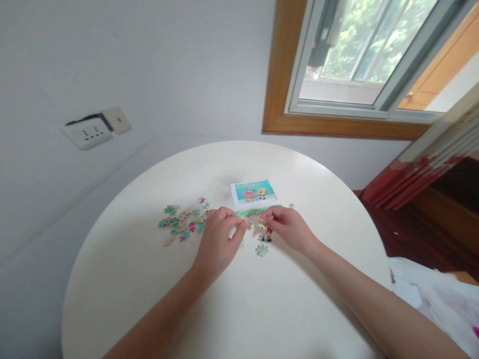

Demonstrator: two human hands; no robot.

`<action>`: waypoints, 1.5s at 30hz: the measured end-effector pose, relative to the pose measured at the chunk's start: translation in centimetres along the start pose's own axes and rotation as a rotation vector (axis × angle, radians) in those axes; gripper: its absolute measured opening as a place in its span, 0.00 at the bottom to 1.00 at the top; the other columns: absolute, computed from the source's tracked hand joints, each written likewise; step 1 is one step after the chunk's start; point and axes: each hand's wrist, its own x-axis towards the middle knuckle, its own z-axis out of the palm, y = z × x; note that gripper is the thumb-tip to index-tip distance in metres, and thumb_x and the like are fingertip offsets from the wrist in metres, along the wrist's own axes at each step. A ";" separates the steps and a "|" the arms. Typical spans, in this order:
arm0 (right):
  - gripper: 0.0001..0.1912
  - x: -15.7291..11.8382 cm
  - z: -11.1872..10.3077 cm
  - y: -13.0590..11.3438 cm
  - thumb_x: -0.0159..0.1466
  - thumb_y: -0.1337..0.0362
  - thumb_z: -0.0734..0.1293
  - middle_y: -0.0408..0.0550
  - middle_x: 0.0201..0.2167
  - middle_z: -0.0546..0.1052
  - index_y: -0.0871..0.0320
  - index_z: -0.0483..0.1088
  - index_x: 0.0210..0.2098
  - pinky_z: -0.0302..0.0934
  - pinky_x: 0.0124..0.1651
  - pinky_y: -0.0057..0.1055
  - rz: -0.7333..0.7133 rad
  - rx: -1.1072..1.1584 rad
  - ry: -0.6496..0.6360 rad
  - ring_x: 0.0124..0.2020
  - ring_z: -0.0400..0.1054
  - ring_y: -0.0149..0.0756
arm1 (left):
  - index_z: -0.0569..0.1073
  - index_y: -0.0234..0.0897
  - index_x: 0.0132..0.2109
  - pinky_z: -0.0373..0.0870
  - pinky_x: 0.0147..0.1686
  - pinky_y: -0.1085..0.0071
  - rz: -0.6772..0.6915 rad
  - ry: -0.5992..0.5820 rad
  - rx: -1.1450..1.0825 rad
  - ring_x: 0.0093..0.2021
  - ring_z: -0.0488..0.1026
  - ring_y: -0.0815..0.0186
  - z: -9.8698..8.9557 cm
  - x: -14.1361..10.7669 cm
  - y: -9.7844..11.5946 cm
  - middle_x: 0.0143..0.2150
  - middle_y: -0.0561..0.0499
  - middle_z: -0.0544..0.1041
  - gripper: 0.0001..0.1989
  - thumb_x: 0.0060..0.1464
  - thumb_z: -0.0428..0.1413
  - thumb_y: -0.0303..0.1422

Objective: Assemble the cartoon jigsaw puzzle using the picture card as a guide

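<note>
My left hand (220, 233) is closed in a pinch at the middle of the table, its fingertips on a small colourful jigsaw piece (250, 226). Facing it, my right hand (287, 225) pinches another jigsaw piece (261, 226) with yellow on it. A partly joined green strip of puzzle (258, 211) lies just beyond the fingertips, partly hidden by the hands. Behind it is a reference picture card (256, 193) with a pink and a yellow cartoon figure on teal. Below the hands rest a pale green piece (262, 250) and a piece with black marks (265, 239).
A heap of loose jigsaw pieces (183, 222), some face down, spreads left of my left hand. One small piece (291, 205) lies beyond my right hand. The round white table (239, 309) stands against a wall with a socket (90, 132) and a window. White bags (430, 294) are at the right.
</note>
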 end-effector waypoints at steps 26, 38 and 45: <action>0.10 -0.7 -1.4 1.4 0.62 0.64 0.64 0.47 0.36 0.81 0.54 0.79 0.37 0.62 0.42 0.33 -0.226 -0.386 0.134 0.38 0.71 0.37 | 0.78 0.39 0.32 0.61 0.46 0.61 0.066 -0.168 0.110 0.44 0.62 0.59 0.0 -0.2 -0.1 0.39 0.49 0.70 0.09 0.57 0.58 0.37; 0.11 -0.7 -1.1 1.1 0.63 0.67 0.64 0.46 0.33 0.80 0.53 0.79 0.33 0.62 0.43 0.33 -0.327 -0.533 0.083 0.38 0.71 0.37 | 0.77 0.40 0.32 0.58 0.47 0.61 0.163 -0.277 0.132 0.45 0.63 0.59 -0.2 0.4 -0.9 0.40 0.50 0.70 0.09 0.58 0.58 0.38; 0.12 -0.7 -1.2 1.4 0.64 0.64 0.63 0.47 0.33 0.80 0.52 0.79 0.32 0.63 0.40 0.32 -0.308 -0.513 0.064 0.37 0.71 0.38 | 0.76 0.39 0.33 0.59 0.46 0.62 0.184 -0.286 0.162 0.46 0.62 0.59 -0.1 0.4 -0.9 0.41 0.49 0.70 0.09 0.59 0.55 0.36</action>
